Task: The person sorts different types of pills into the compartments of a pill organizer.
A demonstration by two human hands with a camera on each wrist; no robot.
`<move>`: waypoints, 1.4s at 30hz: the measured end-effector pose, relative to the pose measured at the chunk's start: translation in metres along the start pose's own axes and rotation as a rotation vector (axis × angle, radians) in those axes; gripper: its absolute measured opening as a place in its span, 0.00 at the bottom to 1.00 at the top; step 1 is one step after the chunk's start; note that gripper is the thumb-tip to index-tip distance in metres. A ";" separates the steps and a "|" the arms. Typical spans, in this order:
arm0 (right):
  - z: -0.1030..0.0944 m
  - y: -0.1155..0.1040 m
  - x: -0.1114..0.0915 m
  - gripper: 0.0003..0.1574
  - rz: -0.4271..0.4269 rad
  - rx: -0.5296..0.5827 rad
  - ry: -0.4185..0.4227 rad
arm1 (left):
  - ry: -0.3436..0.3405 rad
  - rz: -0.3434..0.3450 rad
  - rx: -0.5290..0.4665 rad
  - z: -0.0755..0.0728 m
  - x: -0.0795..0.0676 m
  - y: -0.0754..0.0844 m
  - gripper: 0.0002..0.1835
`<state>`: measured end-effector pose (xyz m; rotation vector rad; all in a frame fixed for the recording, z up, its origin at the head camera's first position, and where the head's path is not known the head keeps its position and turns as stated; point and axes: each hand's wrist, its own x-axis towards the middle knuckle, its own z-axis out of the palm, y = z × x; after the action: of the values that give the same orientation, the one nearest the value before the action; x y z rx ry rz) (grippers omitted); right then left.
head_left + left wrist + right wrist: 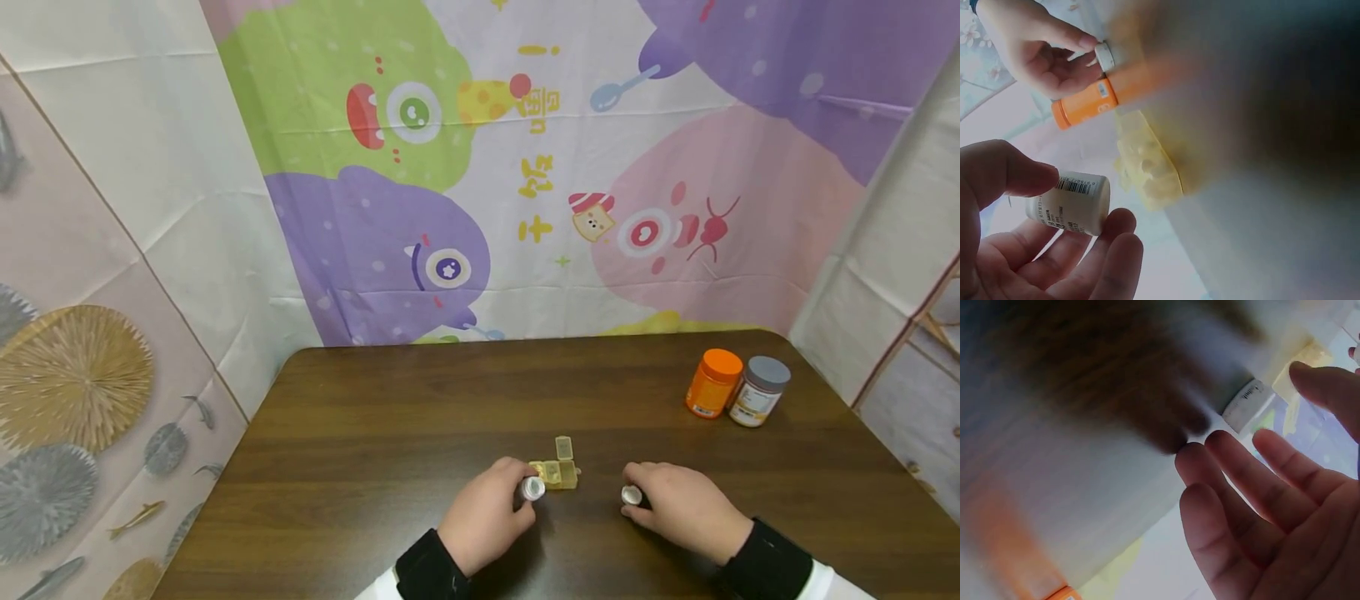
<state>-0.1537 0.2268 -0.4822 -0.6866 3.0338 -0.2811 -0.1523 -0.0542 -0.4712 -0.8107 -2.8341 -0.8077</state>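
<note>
My left hand (491,508) grips a small white bottle (1072,203) with a printed barcode label. It is tilted, and its uncapped mouth shows in the head view. Just beyond it is a yellow translucent pill box (557,475) with one lid raised; pale lumps show through its wall in the left wrist view. To the right, a small white cap (1249,405) rests on the table. My right hand (686,506) is around the cap, its thumb and fingers spread apart in the right wrist view, with a gap beside the cap.
An orange bottle (714,385) and a white bottle with a grey lid (759,393) stand side by side at the table's back right. The brown wooden table (420,400) ends at a cartoon-printed cloth (540,308) behind.
</note>
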 end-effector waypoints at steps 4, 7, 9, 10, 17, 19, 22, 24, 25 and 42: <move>-0.003 0.000 -0.003 0.20 0.073 0.032 0.018 | 0.000 0.011 0.002 -0.005 0.009 -0.001 0.18; -0.004 0.000 -0.005 0.24 0.109 0.042 0.038 | 0.004 0.010 0.007 -0.010 0.017 -0.001 0.19; -0.005 -0.001 -0.006 0.27 0.116 0.055 0.057 | 0.011 0.011 0.013 -0.012 0.022 -0.001 0.18; -0.005 -0.001 -0.006 0.27 0.116 0.063 0.073 | 0.014 0.011 0.018 -0.013 0.024 -0.001 0.18; -0.009 -0.004 -0.009 0.35 0.058 0.080 0.259 | 0.000 0.025 0.084 -0.009 0.040 -0.002 0.15; -0.010 -0.005 -0.010 0.36 0.047 0.081 0.286 | -0.013 0.031 0.102 -0.007 0.043 -0.002 0.15; -0.012 -0.007 -0.011 0.37 0.037 0.089 0.312 | -0.023 0.053 0.140 -0.004 0.048 -0.001 0.16; -0.012 -0.007 -0.012 0.37 0.034 0.092 0.325 | -0.027 0.071 0.161 -0.003 0.052 0.000 0.17; -0.011 -0.006 -0.012 0.37 0.033 0.092 0.331 | -0.031 0.079 0.171 -0.002 0.054 0.001 0.17; -0.009 -0.003 -0.017 0.36 0.020 0.113 0.362 | -0.078 0.139 0.293 0.012 0.063 0.006 0.17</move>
<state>-0.1375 0.2330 -0.4734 -0.6618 3.3232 -0.6357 -0.2027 -0.0144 -0.4652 -0.9955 -2.8262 -0.3385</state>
